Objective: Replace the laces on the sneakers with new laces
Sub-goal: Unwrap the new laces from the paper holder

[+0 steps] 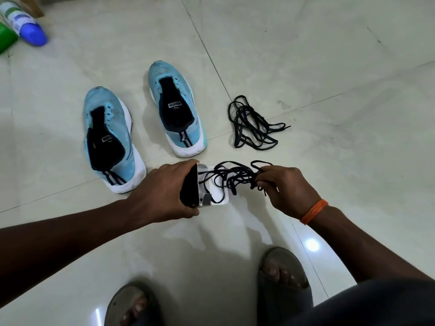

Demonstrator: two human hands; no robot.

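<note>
Two light blue sneakers with white soles stand unlaced on the tiled floor, the left sneaker (110, 137) nearer me and the right sneaker (176, 109) farther off. A loose pile of black laces (253, 124) lies on the floor to their right. My left hand (164, 189) grips a small black and white package (202, 189) with its white flap open. My right hand (284, 187) pinches a bunch of black laces (235, 176) that trails out of the package.
A white bottle with a blue cap (26, 24) and a green object (6, 38) lie at the top left. My feet in grey sandals, the left foot (133, 304) and the right foot (282, 276), stand at the bottom. Bare tiles stretch to the right.
</note>
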